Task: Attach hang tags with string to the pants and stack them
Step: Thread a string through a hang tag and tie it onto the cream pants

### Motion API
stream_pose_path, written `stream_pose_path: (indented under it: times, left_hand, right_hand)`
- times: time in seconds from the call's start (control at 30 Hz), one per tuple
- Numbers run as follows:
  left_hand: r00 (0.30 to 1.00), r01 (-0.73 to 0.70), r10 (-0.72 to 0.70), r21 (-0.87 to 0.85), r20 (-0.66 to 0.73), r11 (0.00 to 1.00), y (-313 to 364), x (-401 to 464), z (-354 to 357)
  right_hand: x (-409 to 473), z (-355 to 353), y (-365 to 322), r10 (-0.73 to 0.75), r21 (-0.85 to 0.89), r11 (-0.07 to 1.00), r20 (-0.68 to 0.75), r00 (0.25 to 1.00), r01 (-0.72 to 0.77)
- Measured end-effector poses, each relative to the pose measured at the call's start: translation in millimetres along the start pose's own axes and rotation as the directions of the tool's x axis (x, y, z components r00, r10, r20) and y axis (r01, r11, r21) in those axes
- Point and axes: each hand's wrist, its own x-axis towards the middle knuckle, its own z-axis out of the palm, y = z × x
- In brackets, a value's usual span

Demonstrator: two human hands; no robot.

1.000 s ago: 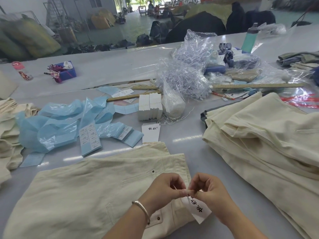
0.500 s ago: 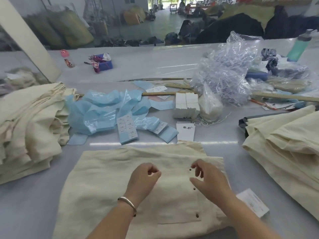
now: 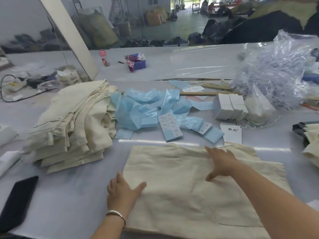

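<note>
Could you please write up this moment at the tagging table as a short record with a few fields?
Work item: folded cream cotton pants lying flat on the grey table
Left hand: open, fingers at the pants' left edge
Right hand: open, palm flat on the pants near the far edge
Finished stack: pile of folded cream pants to the left
Supplies: white hang tag with black lettering; block of white tags
Nearby: black phone, front left

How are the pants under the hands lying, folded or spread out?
Folded. The pants form a compact flat rectangle, no legs trailing; left hand and right hand rest flat on them.
</note>
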Motion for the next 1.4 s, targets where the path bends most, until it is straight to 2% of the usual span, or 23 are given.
stream_pose_path:
  times: [0.07, 0.2, 0.3, 0.37, 0.5, 0.6, 0.7, 0.83, 0.93, 1.03, 1.17, 1.23, 1.3, 1.33, 1.4]
  left_hand:
    - [1.000, -0.023, 0.023, -0.128, -0.004, 0.992, -7, 1, 2]
    - [0.988, 0.041, 0.020, -0.389, 0.151, 0.920, -17, 1, -8]
    - [0.967, -0.009, 0.144, -0.536, 0.209, 0.844, -12, -6, -21]
    - [0.944, -0.076, 0.251, -0.601, 0.213, 0.796, 3, -16, -29]
    - [0.865, -0.209, 0.458, -0.683, 0.205, 0.700, 58, -52, -33]
    - [0.772, -0.300, 0.609, -0.741, 0.181, 0.600, 114, -87, -31]
    - [0.655, -0.382, 0.741, -0.780, 0.150, 0.495, 179, -125, -25]
    - [0.457, -0.538, 0.889, -0.794, 0.008, 0.284, 273, -176, -19]
    - [0.374, -0.543, 0.925, -0.825, -0.070, 0.157, 347, -211, -20]
    - [0.317, -0.630, 0.931, -0.774, -0.180, 0.065, 428, -231, -25]
    - [0.270, -0.759, 0.926, -0.650, -0.264, 0.036, 538, -234, -31]
    - [0.285, -0.793, 0.919, -0.606, -0.271, 0.067, 586, -225, -23]
    - [0.322, -0.824, 0.920, -0.545, -0.223, 0.156, 625, -215, -3]
    - [0.341, -0.847, 0.923, -0.484, -0.180, 0.218, 637, -211, 12]
    - [0.334, -0.899, 0.937, -0.332, -0.101, 0.284, 647, -208, 49]
  right_hand:
    - [-2, 5, -9, 0.025, -0.049, 0.998, -0.093, 0.995, -0.030]
    - [-28, 24, -23, 0.052, -0.037, 0.997, -0.320, 0.946, -0.067]
    - [-72, 31, -19, 0.092, 0.048, 0.996, -0.368, 0.925, -0.079]
    - [-111, 30, -12, 0.159, 0.157, 0.983, -0.482, 0.862, -0.094]
    - [-202, 22, 11, 0.333, 0.263, 0.943, -0.711, 0.619, -0.206]
    - [-271, 11, 35, 0.438, 0.297, 0.890, -0.770, 0.465, -0.346]
    - [-332, 4, 64, 0.522, 0.367, 0.802, -0.815, 0.253, -0.472]
    - [-405, -21, 108, 0.528, 0.424, 0.698, -0.849, 0.015, -0.577]
    - [-449, -54, 150, 0.519, 0.467, 0.627, -0.847, -0.113, -0.623]
    - [-473, -96, 199, 0.500, 0.445, 0.581, -0.856, -0.134, -0.682]
    - [-474, -151, 281, 0.470, 0.414, 0.604, -0.875, -0.115, -0.681]
    - [-457, -175, 328, 0.527, 0.458, 0.624, -0.845, -0.091, -0.633]
    - [-430, -187, 375, 0.638, 0.536, 0.596, -0.768, -0.053, -0.598]
    - [-415, -184, 396, 0.688, 0.545, 0.553, -0.725, -0.024, -0.631]
    - [-386, -163, 425, 0.766, 0.492, 0.474, -0.639, 0.067, -0.730]
